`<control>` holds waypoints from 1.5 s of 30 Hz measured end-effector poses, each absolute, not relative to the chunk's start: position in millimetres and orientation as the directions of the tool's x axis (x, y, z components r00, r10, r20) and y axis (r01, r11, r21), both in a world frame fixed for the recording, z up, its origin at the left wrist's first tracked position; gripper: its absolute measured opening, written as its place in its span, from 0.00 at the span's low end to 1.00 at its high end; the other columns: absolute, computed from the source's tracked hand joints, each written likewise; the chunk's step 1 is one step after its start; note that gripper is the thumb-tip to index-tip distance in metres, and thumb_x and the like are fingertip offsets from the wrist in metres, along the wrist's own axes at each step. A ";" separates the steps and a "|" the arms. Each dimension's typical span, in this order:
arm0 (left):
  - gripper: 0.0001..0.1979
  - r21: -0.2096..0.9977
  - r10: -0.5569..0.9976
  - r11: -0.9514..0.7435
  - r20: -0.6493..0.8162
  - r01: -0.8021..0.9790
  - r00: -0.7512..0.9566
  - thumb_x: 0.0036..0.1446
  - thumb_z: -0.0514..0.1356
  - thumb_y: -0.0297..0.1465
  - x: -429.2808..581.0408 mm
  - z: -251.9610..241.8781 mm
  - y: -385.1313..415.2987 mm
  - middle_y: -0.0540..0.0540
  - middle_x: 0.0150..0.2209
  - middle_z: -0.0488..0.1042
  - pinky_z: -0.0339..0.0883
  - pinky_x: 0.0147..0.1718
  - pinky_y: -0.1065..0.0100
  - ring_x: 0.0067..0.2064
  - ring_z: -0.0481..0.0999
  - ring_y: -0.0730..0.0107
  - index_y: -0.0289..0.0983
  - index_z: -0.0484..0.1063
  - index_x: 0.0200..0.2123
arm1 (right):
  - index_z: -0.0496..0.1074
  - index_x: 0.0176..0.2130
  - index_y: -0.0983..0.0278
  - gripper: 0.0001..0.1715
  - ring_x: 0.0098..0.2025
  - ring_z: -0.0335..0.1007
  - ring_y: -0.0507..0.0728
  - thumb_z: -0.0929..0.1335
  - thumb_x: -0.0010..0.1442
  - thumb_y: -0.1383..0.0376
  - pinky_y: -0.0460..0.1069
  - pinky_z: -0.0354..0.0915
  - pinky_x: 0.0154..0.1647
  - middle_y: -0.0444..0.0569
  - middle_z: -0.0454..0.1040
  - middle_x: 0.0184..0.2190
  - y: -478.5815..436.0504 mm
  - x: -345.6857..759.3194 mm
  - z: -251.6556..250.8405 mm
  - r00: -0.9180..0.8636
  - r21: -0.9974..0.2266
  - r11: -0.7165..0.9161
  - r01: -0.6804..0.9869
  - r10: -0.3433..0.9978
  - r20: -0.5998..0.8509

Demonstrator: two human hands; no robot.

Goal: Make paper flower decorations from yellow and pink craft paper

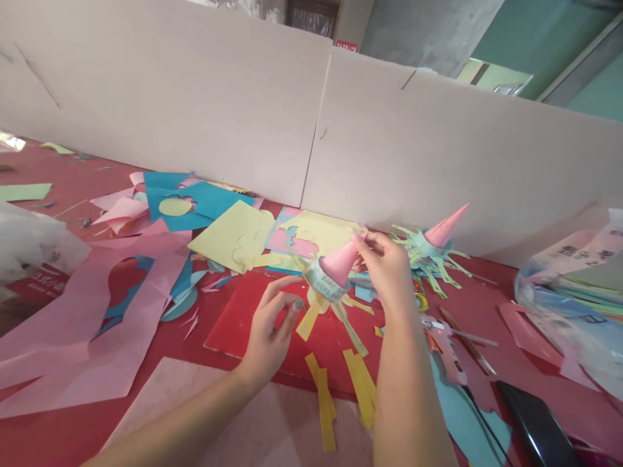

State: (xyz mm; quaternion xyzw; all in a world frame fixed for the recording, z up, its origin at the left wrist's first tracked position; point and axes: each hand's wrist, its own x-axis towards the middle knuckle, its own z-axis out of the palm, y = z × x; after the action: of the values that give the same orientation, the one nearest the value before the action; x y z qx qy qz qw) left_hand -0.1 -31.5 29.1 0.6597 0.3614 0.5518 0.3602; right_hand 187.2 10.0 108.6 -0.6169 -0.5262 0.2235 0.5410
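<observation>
My right hand pinches the tip of a pink paper cone. A pale green patterned paper band circles the cone's base, with green and yellow paper strips spreading from it. My left hand is beside the band, its thumb and forefinger apart and its other fingers curled; whether a fingertip touches the strips I cannot tell. Below lies a red board with loose yellow paper strips in front. A similar finished-looking piece with a pink cone stands behind my right hand.
A pink glue gun with a black cord lies at right, near a brown stick-like tool and a black phone. Pink paper offcuts and a plastic bag are at left. White panels stand behind.
</observation>
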 end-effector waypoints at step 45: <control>0.20 0.981 0.982 0.084 -0.052 -0.177 0.181 0.53 0.55 0.45 10.8 22.6 -19.6 0.49 0.20 0.66 0.63 0.31 0.69 0.26 0.66 0.71 0.35 0.66 0.19 | 0.66 0.25 0.61 0.13 0.20 0.63 0.52 0.66 0.53 0.55 0.48 0.59 0.29 0.40 0.67 0.15 -9.7 139.6 135.2 0.368 -0.690 0.135 0.711 0.765 0.529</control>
State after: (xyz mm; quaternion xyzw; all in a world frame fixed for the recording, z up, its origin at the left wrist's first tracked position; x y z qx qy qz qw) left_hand 10.8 -19.6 22.6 0.4763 0.4226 0.4806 0.6030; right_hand 139.6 -9.7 135.2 -0.6570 -0.5616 0.0270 0.5022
